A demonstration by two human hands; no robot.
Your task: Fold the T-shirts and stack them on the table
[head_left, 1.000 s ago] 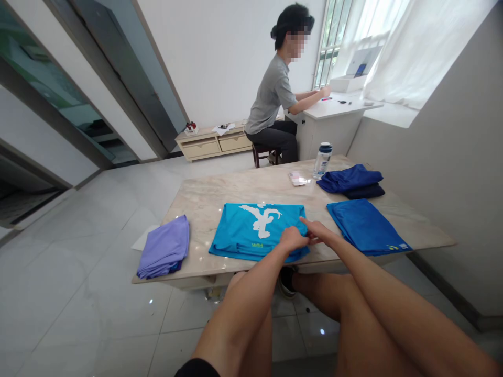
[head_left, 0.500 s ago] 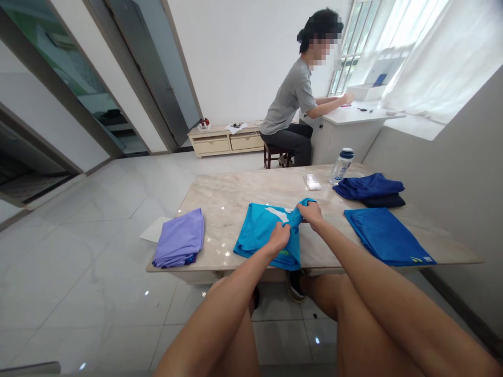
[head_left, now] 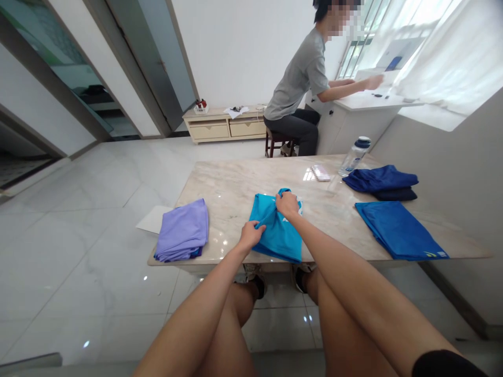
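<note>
A partly folded turquoise shirt (head_left: 280,242) with a white print lies on the marble-look table (head_left: 228,183) in front of me. My left hand (head_left: 250,234) pinches the shirt at its left edge, thumb against fingers. Farther back, my right hand (head_left: 288,203) is closed on the bunched fabric near the far edge, hiding part of the white print. Between the two hands the cloth is drawn into creases.
Folded purple cloth (head_left: 183,230) sits at the table's left end, over a white sheet (head_left: 151,220). To the right are a folded blue garment (head_left: 398,230), dark blue clothing (head_left: 381,180), a water bottle (head_left: 353,157) and a blurred flat item (head_left: 321,173). Beyond, a person (head_left: 301,78) sits at a white desk.
My right hand has carried the shirt's right side leftward over the rest, and my left hand has shifted to the left edge. The view has tilted down slightly. The seated person's hand has reached farther forward.
</note>
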